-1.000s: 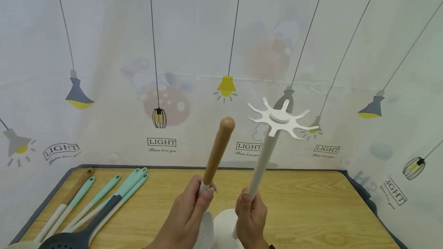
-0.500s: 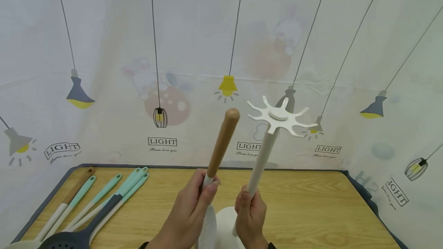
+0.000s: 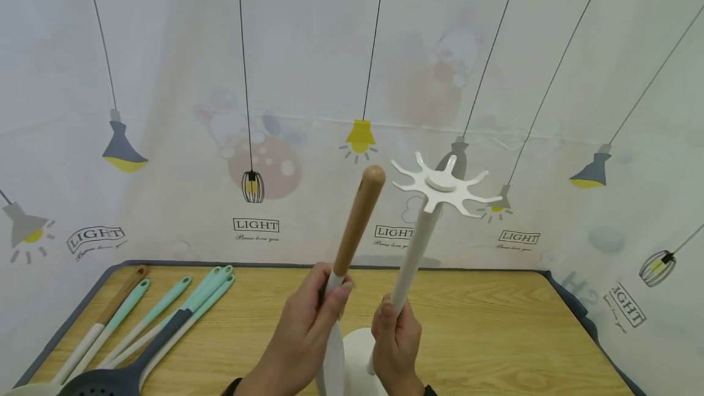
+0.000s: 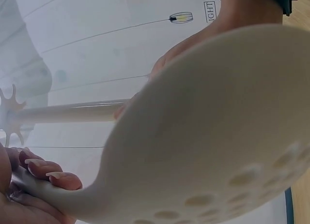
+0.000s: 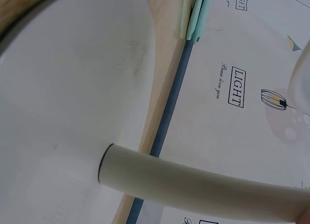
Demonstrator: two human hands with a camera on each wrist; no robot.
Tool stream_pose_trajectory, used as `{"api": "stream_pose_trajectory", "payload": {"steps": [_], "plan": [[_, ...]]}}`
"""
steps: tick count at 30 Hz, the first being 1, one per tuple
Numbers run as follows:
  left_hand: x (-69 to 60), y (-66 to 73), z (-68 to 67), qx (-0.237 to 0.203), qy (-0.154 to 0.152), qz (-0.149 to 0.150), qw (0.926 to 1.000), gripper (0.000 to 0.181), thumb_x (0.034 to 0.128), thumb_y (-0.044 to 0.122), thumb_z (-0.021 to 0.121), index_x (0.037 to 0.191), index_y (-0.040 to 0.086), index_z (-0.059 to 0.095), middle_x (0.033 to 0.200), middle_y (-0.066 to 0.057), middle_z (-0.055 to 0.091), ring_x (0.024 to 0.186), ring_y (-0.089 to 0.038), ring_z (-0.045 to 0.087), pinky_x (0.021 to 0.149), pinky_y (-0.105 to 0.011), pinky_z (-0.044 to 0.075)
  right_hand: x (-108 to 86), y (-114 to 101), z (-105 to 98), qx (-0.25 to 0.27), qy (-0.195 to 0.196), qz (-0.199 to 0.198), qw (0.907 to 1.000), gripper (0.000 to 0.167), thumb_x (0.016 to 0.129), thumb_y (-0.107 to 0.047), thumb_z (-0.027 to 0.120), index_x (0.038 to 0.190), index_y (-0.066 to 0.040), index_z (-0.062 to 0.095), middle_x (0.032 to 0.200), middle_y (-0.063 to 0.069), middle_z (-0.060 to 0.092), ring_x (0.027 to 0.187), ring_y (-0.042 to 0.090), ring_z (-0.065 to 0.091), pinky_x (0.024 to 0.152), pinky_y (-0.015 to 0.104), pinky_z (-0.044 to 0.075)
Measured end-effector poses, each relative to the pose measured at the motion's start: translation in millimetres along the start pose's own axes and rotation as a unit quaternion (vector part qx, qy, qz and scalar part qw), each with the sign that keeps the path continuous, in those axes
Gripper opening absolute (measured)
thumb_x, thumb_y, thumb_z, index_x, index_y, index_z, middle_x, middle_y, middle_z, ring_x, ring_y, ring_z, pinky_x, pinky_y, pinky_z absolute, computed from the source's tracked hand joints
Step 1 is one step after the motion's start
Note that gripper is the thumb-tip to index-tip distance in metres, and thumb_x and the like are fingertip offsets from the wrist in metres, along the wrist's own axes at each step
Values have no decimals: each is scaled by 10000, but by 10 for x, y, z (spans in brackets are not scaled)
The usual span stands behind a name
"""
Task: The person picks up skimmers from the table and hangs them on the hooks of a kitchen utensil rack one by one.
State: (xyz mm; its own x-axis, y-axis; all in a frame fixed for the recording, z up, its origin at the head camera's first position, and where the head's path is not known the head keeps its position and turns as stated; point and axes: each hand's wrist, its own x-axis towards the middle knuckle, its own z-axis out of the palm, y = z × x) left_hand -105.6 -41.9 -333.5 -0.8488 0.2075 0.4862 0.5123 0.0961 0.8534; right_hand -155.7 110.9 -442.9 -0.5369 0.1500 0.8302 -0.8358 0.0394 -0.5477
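Observation:
My left hand [image 3: 302,335] grips a white utensil by its shaft, just below the brown wooden handle [image 3: 357,219], which points up and leans right. The utensil's broad white head [image 4: 208,112], with holes in it, hangs below that hand in the left wrist view. My right hand [image 3: 397,344] is curled round a white pole [image 3: 414,261]. Several curved prongs spread from a white hook ring [image 3: 440,183] at the pole's top. A round white base [image 3: 359,353] shows beneath, and the pole's lower end [image 5: 131,173] meets it in the right wrist view. The wooden handle and the pole stand apart.
At the left of the wooden table [image 3: 495,322] lie several utensils with mint-green handles [image 3: 170,298], one with a wooden handle [image 3: 125,298] and a dark slotted turner [image 3: 107,381]. A light cloth [image 3: 330,47] printed with lamps hangs behind.
My left hand has moved a little up and to the right with the utensil, bringing the wooden handle nearer the prongs. My right hand keeps its grip on the pole, almost still.

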Motion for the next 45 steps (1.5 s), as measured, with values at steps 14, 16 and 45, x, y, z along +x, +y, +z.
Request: {"api": "stream_pose_trajectory", "payload": {"steps": [14,16,45], "plan": [[46,7,71,-266,30,318,9991,83,1073,126,487,1080,75,552,745,-24,454,654,-54,433,545,-235,424,-1,-3,6,-5,49,-61,10000,200,1044,70,410,863,129,472,566,96,353,426,126,342,366,148,328],[49,12,72,-240,25,259,9994,85,1075,140,487,1083,88,553,750,-21,457,658,-54,435,548,-236,425,-2,-1,5,0,55,-72,10000,200,1045,65,414,863,125,474,565,95,352,426,127,342,366,148,327],[104,6,182,-215,-96,210,9995,108,1075,170,493,1078,83,557,741,-4,454,659,-27,436,550,-221,428,2,29,9,-169,119,-163,9997,226,1061,9,428,858,87,488,554,80,356,422,120,347,377,135,330]]}}
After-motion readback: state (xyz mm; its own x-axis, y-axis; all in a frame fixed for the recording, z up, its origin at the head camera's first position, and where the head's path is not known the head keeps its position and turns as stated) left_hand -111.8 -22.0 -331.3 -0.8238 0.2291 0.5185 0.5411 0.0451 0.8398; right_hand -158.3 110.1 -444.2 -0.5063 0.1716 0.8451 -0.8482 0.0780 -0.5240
